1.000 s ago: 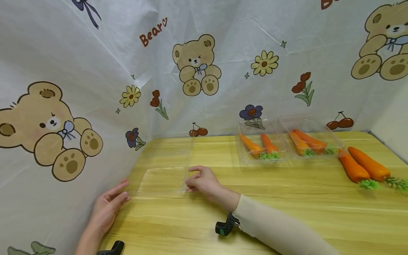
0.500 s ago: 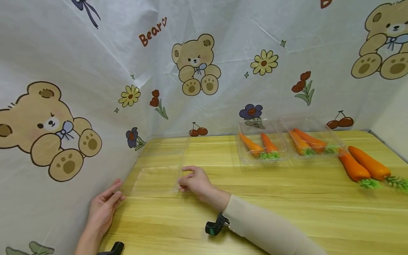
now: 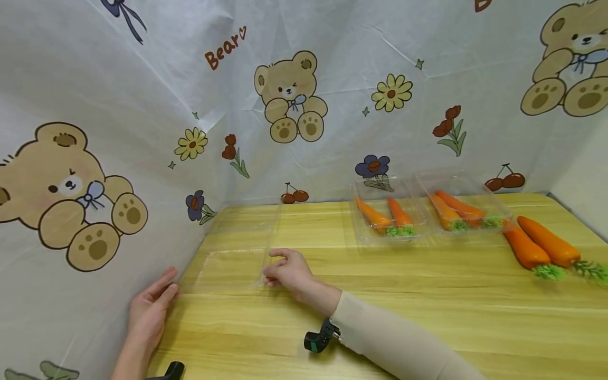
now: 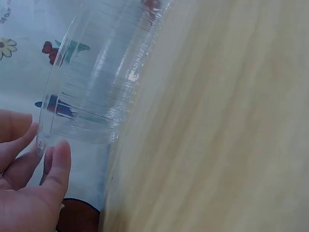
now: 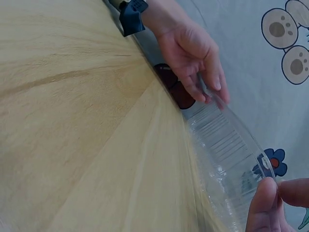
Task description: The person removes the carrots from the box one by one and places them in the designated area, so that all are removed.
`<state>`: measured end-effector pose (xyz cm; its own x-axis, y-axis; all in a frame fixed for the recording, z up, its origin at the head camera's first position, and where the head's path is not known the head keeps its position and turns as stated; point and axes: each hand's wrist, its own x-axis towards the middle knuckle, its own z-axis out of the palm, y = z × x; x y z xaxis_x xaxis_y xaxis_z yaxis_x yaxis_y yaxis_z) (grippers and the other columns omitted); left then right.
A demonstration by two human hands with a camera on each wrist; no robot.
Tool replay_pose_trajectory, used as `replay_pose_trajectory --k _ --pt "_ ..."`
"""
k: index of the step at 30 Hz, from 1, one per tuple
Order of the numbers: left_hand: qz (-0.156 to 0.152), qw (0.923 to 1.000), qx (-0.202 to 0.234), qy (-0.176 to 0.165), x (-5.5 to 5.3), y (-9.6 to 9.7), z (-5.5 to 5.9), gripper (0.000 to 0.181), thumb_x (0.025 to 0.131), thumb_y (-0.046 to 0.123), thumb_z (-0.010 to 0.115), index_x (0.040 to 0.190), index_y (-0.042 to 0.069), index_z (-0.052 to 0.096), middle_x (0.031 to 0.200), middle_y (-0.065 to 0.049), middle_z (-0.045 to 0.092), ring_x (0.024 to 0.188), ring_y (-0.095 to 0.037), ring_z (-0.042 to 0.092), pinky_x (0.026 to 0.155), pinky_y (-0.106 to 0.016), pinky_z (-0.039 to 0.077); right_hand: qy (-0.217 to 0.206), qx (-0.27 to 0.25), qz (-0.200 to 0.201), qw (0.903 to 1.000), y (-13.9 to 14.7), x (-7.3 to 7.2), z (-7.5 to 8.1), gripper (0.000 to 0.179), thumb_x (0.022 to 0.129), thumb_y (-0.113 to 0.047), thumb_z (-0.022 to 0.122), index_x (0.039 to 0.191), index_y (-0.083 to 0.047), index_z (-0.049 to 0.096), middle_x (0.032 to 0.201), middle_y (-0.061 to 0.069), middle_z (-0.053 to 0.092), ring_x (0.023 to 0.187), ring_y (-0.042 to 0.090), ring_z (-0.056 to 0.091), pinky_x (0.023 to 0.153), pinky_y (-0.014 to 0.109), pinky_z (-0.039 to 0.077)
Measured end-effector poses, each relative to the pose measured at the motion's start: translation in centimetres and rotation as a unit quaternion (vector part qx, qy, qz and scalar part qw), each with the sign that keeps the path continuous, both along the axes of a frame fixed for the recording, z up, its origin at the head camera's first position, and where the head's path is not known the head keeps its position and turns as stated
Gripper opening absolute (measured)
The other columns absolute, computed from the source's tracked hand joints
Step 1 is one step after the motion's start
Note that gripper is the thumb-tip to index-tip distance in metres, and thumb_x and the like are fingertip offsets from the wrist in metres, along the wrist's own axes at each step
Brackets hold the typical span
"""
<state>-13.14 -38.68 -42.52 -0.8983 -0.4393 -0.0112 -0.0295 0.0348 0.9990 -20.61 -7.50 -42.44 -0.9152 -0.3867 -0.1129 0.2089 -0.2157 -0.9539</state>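
A clear plastic clamshell box (image 3: 228, 264) lies at the left of the wooden table, its lid folded back toward the cloth. My right hand (image 3: 290, 272) pinches the box's right front rim between thumb and index finger, seen closely in the right wrist view, where the box (image 5: 227, 150) shows ribbed walls. At the opposite corner my left hand (image 3: 149, 311) has its thumb and fingers on either side of the rim, as the left wrist view shows (image 4: 34, 179). Nothing lies inside the box.
Two clear boxes, one (image 3: 389, 216) beside the other (image 3: 463, 206), each hold two toy carrots at the back right. Two loose carrots (image 3: 546, 243) lie right of them. A bear-print cloth (image 3: 342, 158) walls the table's back and left sides.
The clear box has slid to the left, together with my right hand. My left hand has shifted slightly left too. The carrots and their boxes stay put.
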Motion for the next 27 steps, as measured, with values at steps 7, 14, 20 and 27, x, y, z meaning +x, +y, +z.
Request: replay_pose_trajectory --k 7,14,20,27 --pt "0.008 0.9921 -0.121 -0.031 -0.1 0.4 1.2 0.051 0.101 0.016 0.067 0.148 0.002 0.055 0.156 0.007 0.052 0.112 0.021 0.053 0.09 0.001 0.044 0.003 0.012 0.012 0.9998 0.9 -0.2 -0.3 0.06 0.09 0.002 0.074 0.145 0.006 0.049 0.086 0.009 0.071 0.067 0.015 0.07 0.066 0.03 0.062" --pt "-0.038 0.9778 -0.205 -0.027 -0.7 1.1 2.7 0.054 0.103 0.031 0.065 0.15 0.006 0.054 0.161 0.001 0.046 0.131 0.014 0.046 0.093 0.002 0.039 0.013 0.042 0.014 0.9989 2.7 -0.5 -0.6 0.063 0.09 -0.004 0.077 0.145 0.008 0.048 0.094 0.015 0.074 0.068 0.016 0.07 0.07 0.033 0.063" --pt "-0.029 0.9739 -0.225 -0.011 -1.6 1.9 3.6 0.05 0.103 0.029 0.064 0.147 0.005 0.057 0.16 -0.005 0.048 0.135 0.009 0.047 0.096 0.001 0.04 0.023 0.054 0.024 0.998 4.2 -0.4 -0.6 0.062 0.092 -0.005 0.076 0.145 0.008 0.048 0.093 0.011 0.074 0.071 0.017 0.072 0.072 0.035 0.064" --pt "-0.04 0.9733 -0.226 -0.016 -2.3 3.2 4.3 0.049 0.103 0.032 0.064 0.145 0.007 0.06 0.158 -0.003 0.051 0.121 0.016 0.051 0.093 0.001 0.042 0.025 0.063 0.028 0.9973 5.7 -0.3 -0.4 0.06 0.092 -0.007 0.077 0.144 0.006 0.05 0.096 0.011 0.074 0.075 0.02 0.072 0.074 0.034 0.063"
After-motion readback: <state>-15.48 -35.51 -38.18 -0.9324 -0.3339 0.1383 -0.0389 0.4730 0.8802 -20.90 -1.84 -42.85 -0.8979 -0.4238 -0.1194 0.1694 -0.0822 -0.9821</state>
